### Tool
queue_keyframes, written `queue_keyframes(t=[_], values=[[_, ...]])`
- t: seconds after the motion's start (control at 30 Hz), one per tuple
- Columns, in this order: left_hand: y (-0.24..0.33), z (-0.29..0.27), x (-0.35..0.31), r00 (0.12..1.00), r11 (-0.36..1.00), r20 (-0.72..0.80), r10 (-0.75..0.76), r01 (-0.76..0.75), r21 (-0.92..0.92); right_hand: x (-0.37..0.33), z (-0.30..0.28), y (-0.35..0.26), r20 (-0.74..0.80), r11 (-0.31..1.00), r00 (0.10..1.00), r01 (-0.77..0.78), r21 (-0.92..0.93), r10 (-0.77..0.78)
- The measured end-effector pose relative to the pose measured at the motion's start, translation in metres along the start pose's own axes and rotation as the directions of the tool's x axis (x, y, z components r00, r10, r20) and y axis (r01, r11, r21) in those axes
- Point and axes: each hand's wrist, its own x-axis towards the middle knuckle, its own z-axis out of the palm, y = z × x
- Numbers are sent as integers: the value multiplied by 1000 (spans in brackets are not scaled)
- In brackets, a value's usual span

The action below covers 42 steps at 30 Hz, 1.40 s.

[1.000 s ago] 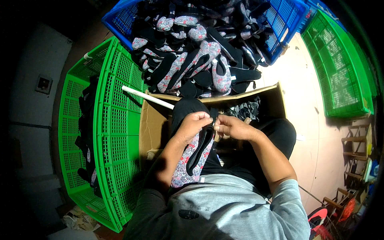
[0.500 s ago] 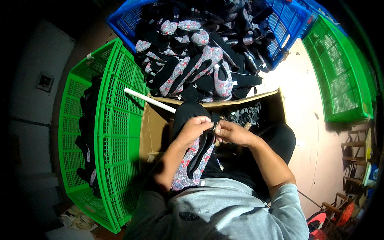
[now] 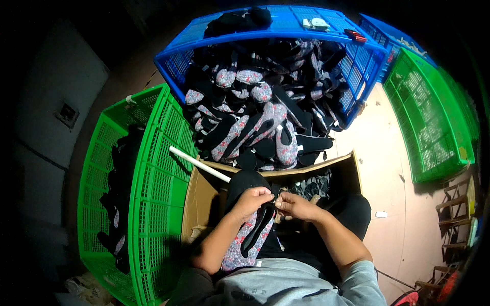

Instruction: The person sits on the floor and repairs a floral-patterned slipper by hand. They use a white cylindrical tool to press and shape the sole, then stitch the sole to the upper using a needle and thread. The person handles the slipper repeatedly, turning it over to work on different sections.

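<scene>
A floral-patterned slipper [image 3: 236, 256] with a black lining lies along my lap, its opening facing up. My left hand [image 3: 252, 200] is closed on the slipper's far end, thumb and fingers pinched together. Close beside it, almost touching, my right hand [image 3: 296, 206] is closed in a pinch at the same end. What sits between the right fingertips is too small to make out. Beyond my knees, a heap of similar floral and black slippers [image 3: 286, 145] spills out of a blue crate [image 3: 229, 38] lying on its side.
A cardboard box [image 3: 201, 196] with dark scraps [image 3: 314, 187] stands around my knees. A white tube [image 3: 199, 164] leans over its left edge. At left, a green crate [image 3: 161, 209] holds dark slippers; another green crate [image 3: 423, 117] stands at right. Wooden frames [image 3: 454, 219] are far right.
The view has tilted up, showing the blue crate's upper side with dark items on it. Both hands stay pinched at the slipper's far end, with little visible movement.
</scene>
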Motion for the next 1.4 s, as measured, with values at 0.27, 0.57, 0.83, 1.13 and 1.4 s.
queue_keyframes(t=[0.27,0.57,0.83,1.13,1.4], values=[[-12,-6,8,999,999,31,24,-23,-28,0,0,-2,-34,997,998,42,-68,-44],[5,3,-1,1000,997,26,-13,15,-79,3,-2,3,-10,1000,1000,1,4,-1],[5,3,0,1000,997,5,-18,19,-74,4,-3,2,-4,1000,1000,-11,17,11],[0,-1,3,1000,999,11,-26,26,-45,5,-5,7,12,999,1000,-2,44,1],[0,-1,2,999,998,5,-34,34,-52,7,-7,13,-13,997,999,32,-69,-33]])
